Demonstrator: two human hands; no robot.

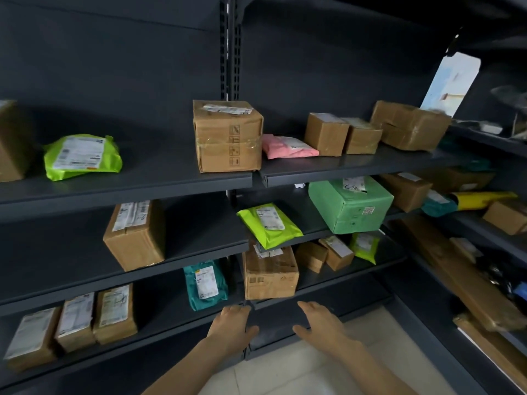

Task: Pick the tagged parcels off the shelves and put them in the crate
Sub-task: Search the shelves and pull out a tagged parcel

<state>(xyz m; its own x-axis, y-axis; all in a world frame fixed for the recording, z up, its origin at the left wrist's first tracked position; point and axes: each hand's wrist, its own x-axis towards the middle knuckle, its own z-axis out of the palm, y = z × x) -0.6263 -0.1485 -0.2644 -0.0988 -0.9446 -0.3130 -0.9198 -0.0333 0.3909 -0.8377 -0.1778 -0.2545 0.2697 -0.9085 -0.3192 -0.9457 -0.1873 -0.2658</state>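
Observation:
Dark metal shelves (125, 183) carry labelled parcels. A brown cardboard box (269, 273) stands on a lower shelf at centre. Just below and in front of it, my left hand (232, 323) and my right hand (320, 320) reach forward, palms facing each other, fingers straight, holding nothing. Neither hand touches the box. A teal mailer bag (205, 283) leans to the left of the box. A lime mailer bag (269, 223) overhangs the shelf edge above it. A green wrapped box (350, 205) lies to the right. No crate is in view.
The top shelf holds a tall cardboard box (228, 136), a pink bag (288, 146), a lime bag (82, 156) and several small boxes. Three labelled boxes (74, 320) stand at the lower left. A side rack on the right holds long cartons (456, 269). Pale tiled floor (299, 374) lies below.

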